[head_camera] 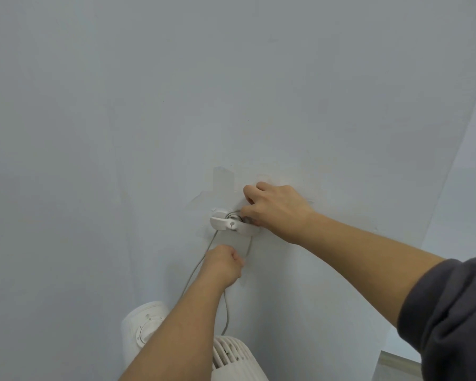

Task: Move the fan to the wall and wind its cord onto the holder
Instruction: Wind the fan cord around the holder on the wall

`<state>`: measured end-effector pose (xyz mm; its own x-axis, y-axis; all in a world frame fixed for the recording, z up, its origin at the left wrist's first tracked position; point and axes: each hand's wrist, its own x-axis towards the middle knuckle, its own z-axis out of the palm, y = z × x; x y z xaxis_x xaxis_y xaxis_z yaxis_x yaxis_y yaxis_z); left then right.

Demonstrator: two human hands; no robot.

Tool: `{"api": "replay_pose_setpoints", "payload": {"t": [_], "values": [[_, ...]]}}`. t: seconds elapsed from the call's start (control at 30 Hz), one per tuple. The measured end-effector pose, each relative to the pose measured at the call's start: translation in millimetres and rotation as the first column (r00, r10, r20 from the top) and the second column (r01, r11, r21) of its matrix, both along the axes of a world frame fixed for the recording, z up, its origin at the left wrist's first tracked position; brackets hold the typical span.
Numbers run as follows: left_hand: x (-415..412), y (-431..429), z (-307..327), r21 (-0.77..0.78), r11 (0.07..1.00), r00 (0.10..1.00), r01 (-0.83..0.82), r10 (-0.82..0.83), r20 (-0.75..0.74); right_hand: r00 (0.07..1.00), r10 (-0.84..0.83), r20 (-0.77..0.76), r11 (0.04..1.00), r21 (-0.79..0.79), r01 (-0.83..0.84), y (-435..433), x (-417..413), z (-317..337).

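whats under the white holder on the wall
A grey patch on the wall, the cord hanging down, and the left hand gripping it. The fan stands lower. The hand hides part of the patch.

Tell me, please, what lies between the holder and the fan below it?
In the head view: the left hand, gripping the cord running from holder toward fan.

light: soft, even; shadows: faint; focus: sharp; edges: wide-angle bending
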<state>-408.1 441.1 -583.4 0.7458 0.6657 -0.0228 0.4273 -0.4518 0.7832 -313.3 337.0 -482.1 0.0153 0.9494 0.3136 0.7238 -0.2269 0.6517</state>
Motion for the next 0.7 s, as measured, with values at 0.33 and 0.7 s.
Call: {"api": "replay_pose_setpoints", "payload": {"t": [0.33,0.7], "values": [[3,16,-4,0.022,0.983,0.968,-0.184,0.185,-0.169,0.999,-0.035,0.025,0.999,0.019,0.034,-2,1,-4],[-6,18,1,0.053,0.955,0.940,-0.292,0.297,-0.165,0.982,-0.063,-0.176,0.993,0.091,0.080,6,-19,3]]}}
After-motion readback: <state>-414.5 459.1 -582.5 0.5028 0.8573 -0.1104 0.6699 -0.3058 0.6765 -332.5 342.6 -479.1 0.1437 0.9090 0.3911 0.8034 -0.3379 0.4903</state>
